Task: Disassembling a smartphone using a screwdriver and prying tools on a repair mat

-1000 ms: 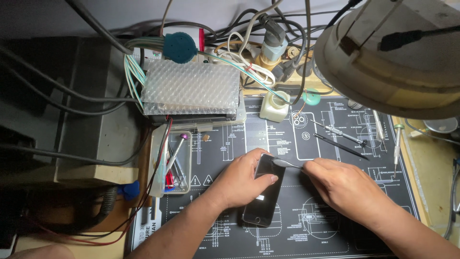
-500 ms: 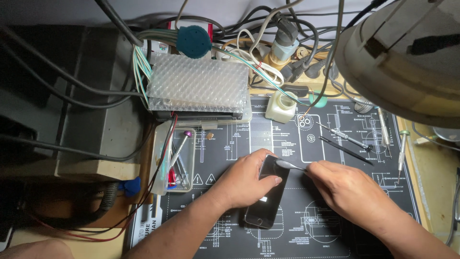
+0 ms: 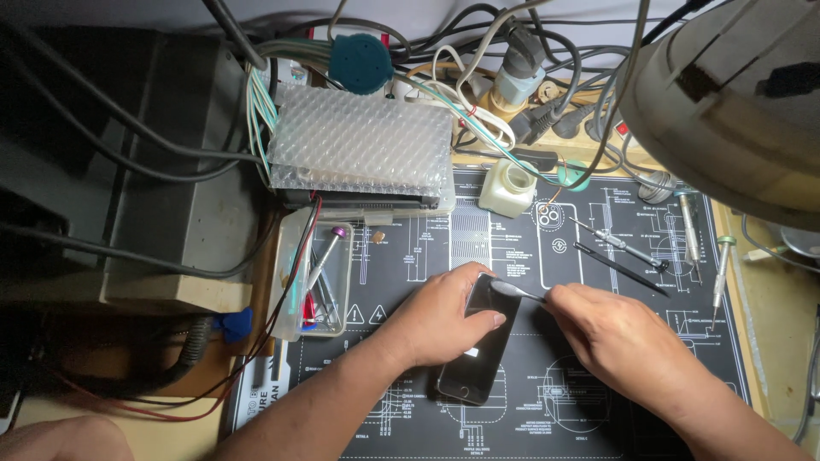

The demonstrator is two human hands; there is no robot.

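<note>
A black smartphone (image 3: 477,365) lies on a dark work mat (image 3: 589,410) printed with white diagrams. My left hand (image 3: 444,316) grips the phone's upper left side, thumb across its screen. My right hand (image 3: 619,337) pinches a thin metal pry tool (image 3: 515,291) whose flat tip touches the phone's top right edge.
A clear tray of screwdrivers (image 3: 318,282) sits left of the mat. Behind it lies a bubble-wrapped box (image 3: 363,152), with tangled cables and a power strip (image 3: 547,128) at the back. A small white bottle (image 3: 506,188), tweezers (image 3: 617,242) and screwdrivers (image 3: 719,273) lie on the right. A lamp shade (image 3: 735,94) hangs at top right.
Both hands stay on the phone. The pry tool's tip stays at the phone's top edge. The camera view has shifted slightly.
</note>
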